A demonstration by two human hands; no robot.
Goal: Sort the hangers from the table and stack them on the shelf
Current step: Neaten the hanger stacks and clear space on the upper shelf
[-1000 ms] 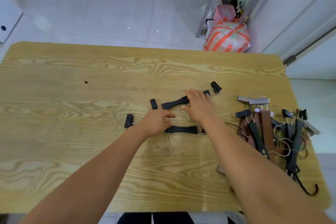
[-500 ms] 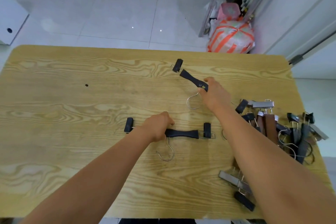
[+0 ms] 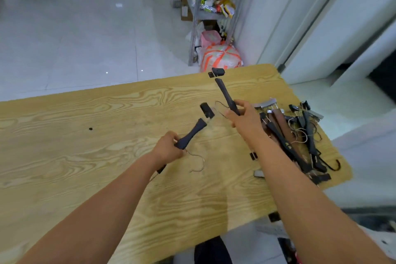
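black hangers — both hands

Single view only: head-worn wide-angle, looking forward and steeply down from over the near edge of the table, rolled so the far edge climbs to the right. Close range: forearms enter from the bottom, left hand gripping the left-hand hanger and right hand gripping the right-hand hanger sit mid-frame. Floor and shelf fill the top.
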